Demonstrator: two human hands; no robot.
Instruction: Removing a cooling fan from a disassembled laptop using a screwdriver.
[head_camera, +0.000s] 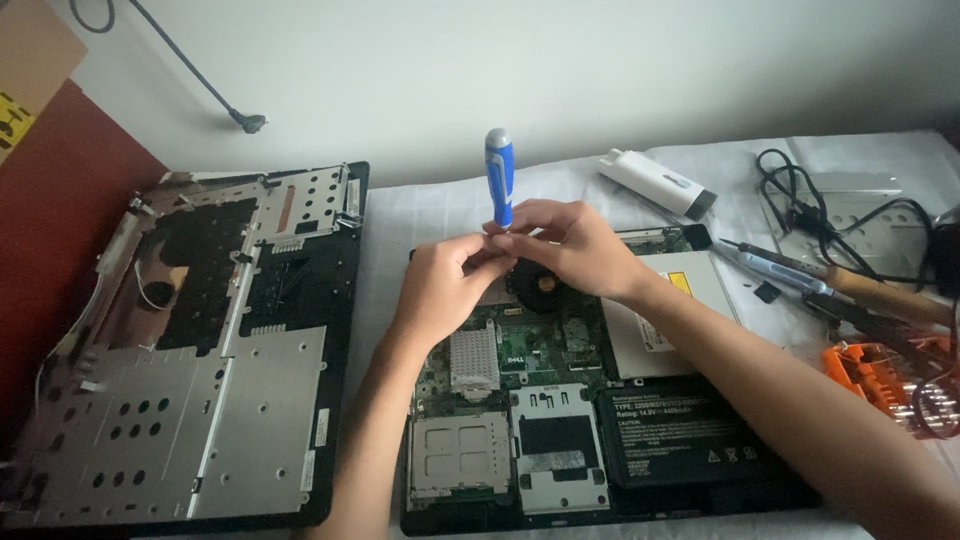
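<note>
Room: bare white cloth (400, 215) lies beyond the fingers, the removed laptop cover (200, 350) well to their left.
Screwdriver (499, 178): upright, long axis vertical, blue-and-grey handle topmost, tip hidden.
Hands: left hand (440, 285) and right hand (570, 248) pinch its shaft over the opened laptop (560, 430).

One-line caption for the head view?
Both hands, left hand and right hand, grip an upright blue-and-grey screwdriver above an opened laptop base.
</note>
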